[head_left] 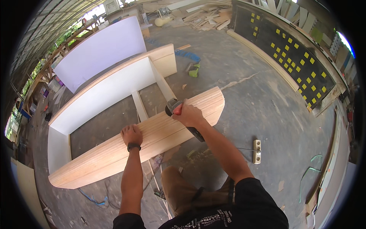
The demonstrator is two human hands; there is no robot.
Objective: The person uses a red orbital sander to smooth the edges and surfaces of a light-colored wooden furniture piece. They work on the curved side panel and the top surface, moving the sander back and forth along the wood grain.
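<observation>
A large wooden frame [167, 131] with a pale, layered plywood-like near side lies across the floor before me, its inner faces white. My left hand [131, 134], wearing a dark wristband, presses on the frame's near side, fingers curled at its far edge. Gripped in my right hand [189, 114] is a red and black angle grinder [174, 106]. The grinder's head is at the far edge of that near side, close to a crosspiece [162, 82]; its lower body shows below my wrist. Whether its disc touches the wood is hidden.
A white panel [103, 49] stands behind the frame. Dark boards with yellow squares [284, 47] lean at the right. A power strip [257, 151] with a cable lies right of me, and blue cable [93, 199] at lower left. Scrap wood [211, 17] is piled at the back.
</observation>
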